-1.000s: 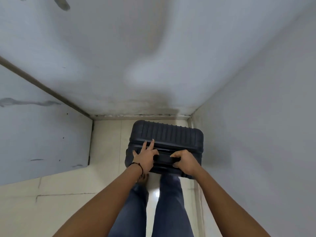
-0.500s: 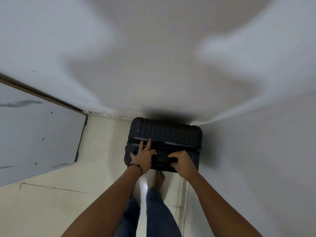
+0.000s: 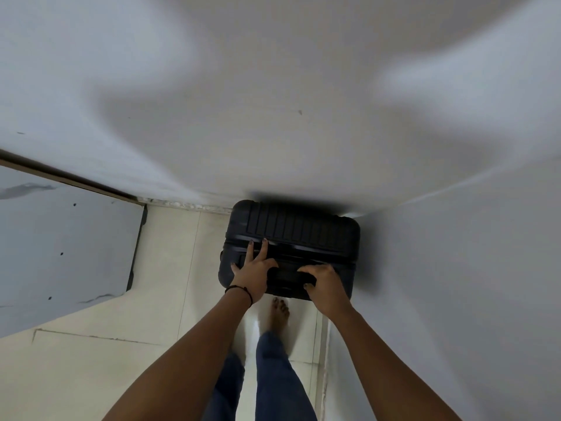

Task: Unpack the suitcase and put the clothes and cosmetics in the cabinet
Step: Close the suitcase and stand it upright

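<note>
A black ribbed hard-shell suitcase (image 3: 303,229) stands upright and closed in the corner where two white walls meet. My left hand (image 3: 253,273) lies on its top near the left end, two fingers stretched flat across the shell. My right hand (image 3: 323,284) curls over the carry handle (image 3: 288,276) on the suitcase's top and grips it. The contents are hidden, and no cabinet is in view.
White walls close in at the back (image 3: 273,117) and on the right (image 3: 455,268). A grey panel (image 3: 60,247) stands on the left. Cream floor tiles (image 3: 106,360) spread to the lower left. My bare foot (image 3: 279,314) and jeans-clad legs are just behind the suitcase.
The view has shifted and my feet have stepped; one bare foot now shows behind the suitcase. Both hands keep their places on top of the suitcase.
</note>
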